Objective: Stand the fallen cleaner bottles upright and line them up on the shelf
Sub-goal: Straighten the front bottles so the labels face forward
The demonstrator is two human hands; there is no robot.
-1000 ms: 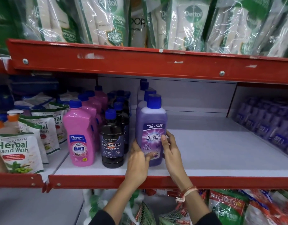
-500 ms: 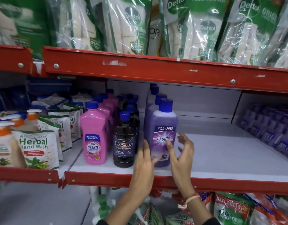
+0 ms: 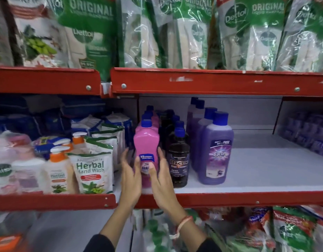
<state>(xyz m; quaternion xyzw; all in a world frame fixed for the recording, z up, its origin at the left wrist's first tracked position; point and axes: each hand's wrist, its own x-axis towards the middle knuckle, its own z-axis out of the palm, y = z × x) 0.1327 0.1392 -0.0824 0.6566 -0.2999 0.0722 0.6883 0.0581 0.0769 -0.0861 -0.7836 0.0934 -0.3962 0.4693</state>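
Observation:
A pink cleaner bottle (image 3: 146,142) with a blue cap stands upright at the front of the white shelf (image 3: 266,171), heading a row of pink bottles. My left hand (image 3: 129,176) and my right hand (image 3: 163,179) cup its lower half from either side, with both thumbs on the front label. To its right, a black Bactin bottle (image 3: 179,160) fronts a row of dark bottles. Further right, a purple Bactin bottle (image 3: 216,153) fronts a purple row. All the bottles I can see stand upright.
Herbal hand wash pouches (image 3: 91,171) and orange-capped pump bottles (image 3: 58,166) fill the shelf section on the left. The red shelf lip (image 3: 248,198) runs along the front. Green refill pouches (image 3: 193,33) hang overhead, and purple packs (image 3: 306,133) sit at the far right.
Both hands let go of the purple Bactin bottle and moved left to the front pink bottle. The view shifted left and upward.

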